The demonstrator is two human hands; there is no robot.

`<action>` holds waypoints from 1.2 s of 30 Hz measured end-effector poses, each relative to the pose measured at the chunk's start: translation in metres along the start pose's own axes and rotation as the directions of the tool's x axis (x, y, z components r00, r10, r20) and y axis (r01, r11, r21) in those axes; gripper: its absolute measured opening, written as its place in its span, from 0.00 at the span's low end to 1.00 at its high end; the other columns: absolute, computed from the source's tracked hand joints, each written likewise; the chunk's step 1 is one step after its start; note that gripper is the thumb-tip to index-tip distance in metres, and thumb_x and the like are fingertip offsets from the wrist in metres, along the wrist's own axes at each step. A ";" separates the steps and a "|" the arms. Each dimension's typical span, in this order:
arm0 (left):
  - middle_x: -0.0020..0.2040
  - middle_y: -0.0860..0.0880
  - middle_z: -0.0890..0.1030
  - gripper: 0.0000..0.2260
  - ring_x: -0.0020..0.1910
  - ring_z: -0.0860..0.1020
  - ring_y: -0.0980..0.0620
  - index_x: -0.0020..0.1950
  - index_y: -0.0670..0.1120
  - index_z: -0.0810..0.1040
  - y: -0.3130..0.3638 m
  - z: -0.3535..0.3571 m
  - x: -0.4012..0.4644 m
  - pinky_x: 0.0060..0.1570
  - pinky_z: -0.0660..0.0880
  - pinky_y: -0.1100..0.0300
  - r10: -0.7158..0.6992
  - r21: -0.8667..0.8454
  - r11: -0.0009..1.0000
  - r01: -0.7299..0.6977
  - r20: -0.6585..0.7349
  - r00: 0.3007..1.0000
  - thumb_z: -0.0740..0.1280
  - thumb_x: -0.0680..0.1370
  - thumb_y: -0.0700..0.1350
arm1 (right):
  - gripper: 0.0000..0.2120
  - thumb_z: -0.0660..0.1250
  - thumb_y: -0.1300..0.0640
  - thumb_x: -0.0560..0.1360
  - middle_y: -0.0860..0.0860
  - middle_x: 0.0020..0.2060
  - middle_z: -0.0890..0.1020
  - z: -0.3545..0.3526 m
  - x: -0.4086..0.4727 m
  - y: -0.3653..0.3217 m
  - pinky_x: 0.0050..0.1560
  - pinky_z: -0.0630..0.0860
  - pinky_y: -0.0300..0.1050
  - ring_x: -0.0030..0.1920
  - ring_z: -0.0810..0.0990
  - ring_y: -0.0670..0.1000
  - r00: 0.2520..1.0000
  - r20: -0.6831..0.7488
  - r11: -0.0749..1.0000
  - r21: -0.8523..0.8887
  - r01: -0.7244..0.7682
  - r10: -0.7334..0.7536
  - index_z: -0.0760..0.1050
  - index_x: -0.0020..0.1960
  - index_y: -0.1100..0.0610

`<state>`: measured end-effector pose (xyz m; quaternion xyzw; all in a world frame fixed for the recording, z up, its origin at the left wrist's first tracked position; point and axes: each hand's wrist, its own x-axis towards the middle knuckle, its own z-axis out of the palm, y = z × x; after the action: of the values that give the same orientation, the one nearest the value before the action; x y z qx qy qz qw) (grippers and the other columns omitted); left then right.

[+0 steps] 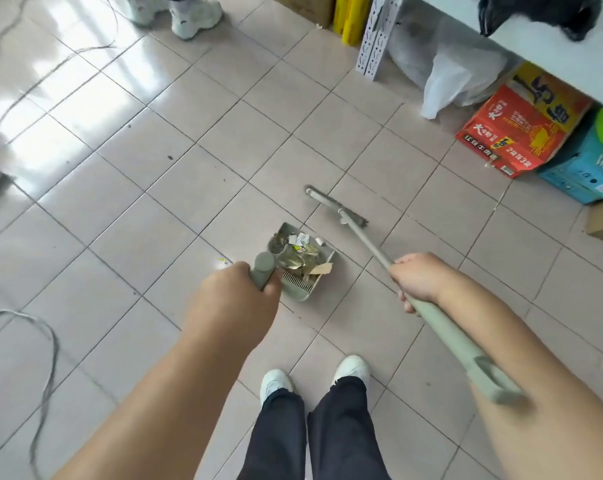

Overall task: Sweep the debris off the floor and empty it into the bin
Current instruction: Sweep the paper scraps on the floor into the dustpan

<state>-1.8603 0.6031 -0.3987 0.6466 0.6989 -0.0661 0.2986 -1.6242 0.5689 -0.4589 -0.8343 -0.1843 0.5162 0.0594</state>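
Debris (302,252) — paper scraps, torn card and crumpled wrappers — lies heaped inside one grey-green dustpan (305,261), which sits on the tiled floor (161,209) just ahead of the person's feet. Judged from this, the sweeping stage is largely complete: the bulk of the litter is in the pan. One small yellowish scrap (223,261) lies on the tile just left of the pan, and a few dark specks show farther off. Emptying is not yet done; no bin can be identified in view.

The left hand (241,289) is curled round the dustpan's upright handle (262,268). The right hand (418,279) grips the shaft of one broom (338,211), fingers wrapped; its head rests on the floor just beyond the pan, to the right.

Count — one dustpan, one broom, two hands engaged. Outward: three printed cartons under a white surface (549,39) at right — one red (522,126), one blue (584,171), one plain brown at the frame edge.
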 end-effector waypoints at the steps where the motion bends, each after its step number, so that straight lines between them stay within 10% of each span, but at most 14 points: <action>1: 0.33 0.47 0.76 0.20 0.33 0.74 0.45 0.37 0.45 0.71 -0.003 -0.001 0.000 0.28 0.65 0.58 -0.018 -0.015 1.000 0.018 -0.005 1.000 0.57 0.77 0.61 | 0.10 0.56 0.61 0.76 0.58 0.29 0.74 0.002 0.011 -0.002 0.23 0.71 0.35 0.17 0.70 0.50 1.000 -0.026 1.000 -0.002 0.003 -0.003 0.73 0.53 0.60; 13: 0.32 0.48 0.75 0.18 0.33 0.73 0.47 0.36 0.46 0.70 -0.004 -0.001 0.010 0.29 0.66 0.58 -0.061 -0.039 0.997 0.060 -0.014 0.998 0.58 0.77 0.59 | 0.11 0.55 0.61 0.76 0.59 0.31 0.74 0.051 0.022 -0.002 0.33 0.75 0.45 0.23 0.73 0.53 0.990 0.135 0.993 -0.113 -0.029 0.044 0.70 0.56 0.62; 18: 0.33 0.47 0.76 0.18 0.33 0.73 0.47 0.36 0.47 0.71 0.000 -0.004 0.010 0.29 0.65 0.59 -0.067 -0.045 0.997 0.066 -0.011 0.998 0.58 0.77 0.59 | 0.10 0.54 0.61 0.77 0.56 0.30 0.73 0.019 -0.028 -0.004 0.19 0.67 0.29 0.15 0.70 0.49 0.977 0.214 0.968 -0.243 0.057 -0.004 0.72 0.53 0.61; 36: 0.29 0.48 0.74 0.21 0.29 0.72 0.49 0.34 0.46 0.70 -0.040 0.002 -0.022 0.27 0.64 0.58 -0.106 -0.182 0.978 0.100 -0.026 0.994 0.59 0.76 0.62 | 0.11 0.53 0.60 0.77 0.58 0.31 0.73 0.074 -0.028 0.000 0.22 0.70 0.34 0.18 0.73 0.51 0.959 0.282 0.942 -0.325 0.084 0.012 0.69 0.55 0.62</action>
<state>-1.8977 0.5767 -0.4012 0.5809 0.7398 -0.0061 0.3395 -1.7007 0.5518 -0.4690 -0.7472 -0.2912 0.5890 -0.1000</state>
